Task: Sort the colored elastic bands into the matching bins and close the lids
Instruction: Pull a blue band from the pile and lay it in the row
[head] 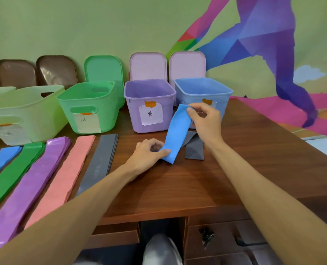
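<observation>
A blue elastic band (178,131) stretches between my two hands above the wooden table (235,159). My left hand (147,155) pinches its near end. My right hand (204,121) pinches its far end, just in front of the open blue bin (202,88). A folded dark grey band (194,148) lies on the table under the blue one. To the left stand the open purple bin (149,104), the green bin (90,106) and a pale green bin (25,109). Flat stacks of blue (0,159), green (15,173), purple (36,182), pink (67,173) and grey bands (99,161) lie at the left.
Loose lids lean against the wall behind the bins: two brown (36,73), one green (103,68), two pink (167,66). The table's right edge runs near a colourful wall mural. Drawers and my knee (160,247) show below the front edge.
</observation>
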The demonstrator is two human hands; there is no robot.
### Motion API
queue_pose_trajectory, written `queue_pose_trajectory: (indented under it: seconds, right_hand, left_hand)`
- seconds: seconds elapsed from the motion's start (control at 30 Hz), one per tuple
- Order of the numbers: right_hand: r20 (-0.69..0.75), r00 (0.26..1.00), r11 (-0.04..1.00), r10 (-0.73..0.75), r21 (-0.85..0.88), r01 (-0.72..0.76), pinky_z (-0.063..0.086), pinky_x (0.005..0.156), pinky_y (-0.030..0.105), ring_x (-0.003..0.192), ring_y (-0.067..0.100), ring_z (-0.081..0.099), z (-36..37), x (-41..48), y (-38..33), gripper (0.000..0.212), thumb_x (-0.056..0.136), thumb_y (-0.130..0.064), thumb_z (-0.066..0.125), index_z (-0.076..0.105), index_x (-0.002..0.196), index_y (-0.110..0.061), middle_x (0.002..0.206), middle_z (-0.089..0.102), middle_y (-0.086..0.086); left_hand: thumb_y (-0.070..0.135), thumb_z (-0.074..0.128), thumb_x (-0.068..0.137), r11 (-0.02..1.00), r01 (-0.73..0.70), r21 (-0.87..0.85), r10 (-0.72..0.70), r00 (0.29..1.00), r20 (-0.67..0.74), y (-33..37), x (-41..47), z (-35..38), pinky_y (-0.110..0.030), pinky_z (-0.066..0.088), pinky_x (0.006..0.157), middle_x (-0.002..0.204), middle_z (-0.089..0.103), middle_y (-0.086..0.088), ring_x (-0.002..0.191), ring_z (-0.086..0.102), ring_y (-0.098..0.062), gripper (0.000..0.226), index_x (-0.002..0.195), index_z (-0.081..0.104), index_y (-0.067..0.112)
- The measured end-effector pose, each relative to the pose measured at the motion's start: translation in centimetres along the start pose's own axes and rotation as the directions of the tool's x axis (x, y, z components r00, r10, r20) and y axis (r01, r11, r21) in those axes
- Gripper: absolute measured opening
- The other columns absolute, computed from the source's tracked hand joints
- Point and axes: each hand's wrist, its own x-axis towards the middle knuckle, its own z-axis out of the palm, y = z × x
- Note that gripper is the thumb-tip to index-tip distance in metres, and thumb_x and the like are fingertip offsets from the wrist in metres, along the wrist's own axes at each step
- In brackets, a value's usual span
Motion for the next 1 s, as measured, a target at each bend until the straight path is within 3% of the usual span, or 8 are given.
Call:
queue_pose_trajectory:
  seconds: [0.07,0.2,0.33,0.43,0.53,0.6,0.77,1.0]
  right_hand:
    - [-0.038,0.999,0.996,0.035,0.081,-0.032,0.050,0.054,0.022,0.073,0.010,0.059,-0.1,0.4,-0.4,0.007,0.088,-0.011,0.064,0.069,0.089,-0.016,0.080,0.065,-0.002]
    - [-0.031,0.984,0.921,0.176,0.357,-0.153,0.050,0.057,0.023,0.075,0.015,0.063,-0.2,1.2,-1.7,0.009,0.090,-0.007,0.061,0.067,0.091,-0.013,0.082,0.066,0.001]
    - [0.039,0.974,0.832,0.225,0.512,-0.213,0.052,0.062,0.026,0.076,0.015,0.063,-0.2,1.5,-3.2,0.008,0.090,-0.006,0.061,0.067,0.092,-0.011,0.085,0.067,0.004]
    - [0.034,0.976,0.805,0.216,0.559,-0.198,0.052,0.063,0.026,0.072,0.014,0.063,-0.4,1.6,-4.4,0.010,0.090,-0.003,0.061,0.067,0.086,-0.011,0.082,0.065,0.005]
    - [-0.026,0.979,0.824,0.202,0.544,-0.156,0.051,0.059,0.025,0.067,0.012,0.062,-0.9,2.0,-4.8,0.011,0.090,-0.003,0.060,0.066,0.085,-0.011,0.078,0.065,0.004]
    - [-0.078,0.977,0.849,0.200,0.511,-0.133,0.050,0.060,0.027,0.071,0.013,0.061,-1.3,2.4,-4.4,0.008,0.090,-0.006,0.062,0.067,0.088,-0.012,0.079,0.066,0.002]
    - [-0.265,0.930,0.905,0.256,0.405,-0.133,0.041,0.049,0.017,0.053,0.005,0.048,-2.6,3.2,-3.0,0.013,0.090,-0.010,0.063,0.068,0.102,-0.007,0.073,0.061,-0.002]
    - [-0.359,0.904,0.953,0.230,0.269,-0.135,0.049,0.056,0.023,0.050,0.006,0.055,-2.1,2.7,-2.1,0.008,0.090,-0.011,0.062,0.068,0.090,-0.016,0.081,0.066,0.002]
  left_hand:
    - [0.052,0.070,0.075,0.998,0.015,-0.060,-0.011,0.999,0.053,0.2,0.3,-0.5,-0.030,0.049,0.090,0.109,0.059,0.005,0.107,0.054,-0.015,0.034,0.102,0.059,0.033]
    - [0.024,0.074,0.080,0.993,-0.099,-0.066,0.104,0.991,0.086,1.8,0.4,-1.1,-0.007,0.047,0.064,0.116,0.054,0.009,0.101,0.054,-0.007,0.052,0.124,0.048,0.017]
    - [0.018,0.074,0.081,0.985,-0.066,-0.162,0.085,0.990,0.114,3.0,0.9,-0.6,-0.016,0.049,0.071,0.122,0.053,0.003,0.101,0.056,-0.011,0.065,0.134,0.036,0.015]
    - [0.024,0.066,0.087,0.993,-0.026,-0.118,0.049,0.980,0.191,3.3,1.4,0.1,-0.014,0.047,0.057,0.117,0.057,0.004,0.083,0.058,-0.003,0.050,0.130,0.042,0.014]
    - [0.027,0.060,0.092,0.995,-0.083,-0.058,0.093,0.975,0.202,3.8,1.6,0.1,-0.010,0.045,0.055,0.099,0.064,0.007,0.076,0.060,-0.003,0.030,0.119,0.055,0.016]
    - [0.024,0.060,0.092,0.989,-0.141,-0.046,0.146,0.980,0.138,4.1,1.7,-0.8,-0.011,0.049,0.065,0.105,0.066,0.004,0.088,0.062,-0.008,0.028,0.118,0.057,0.015]
    - [0.017,0.059,0.092,0.967,-0.251,0.039,0.247,0.965,0.088,5.2,1.7,-4.5,-0.034,0.052,0.083,0.105,0.069,-0.008,0.093,0.066,-0.019,0.018,0.107,0.059,0.008]
    - [0.035,0.042,0.099,0.938,-0.103,0.332,0.019,0.969,0.245,5.3,0.9,-4.0,-0.025,0.038,0.068,0.093,0.053,0.001,0.079,0.049,-0.012,0.024,0.106,0.047,0.012]
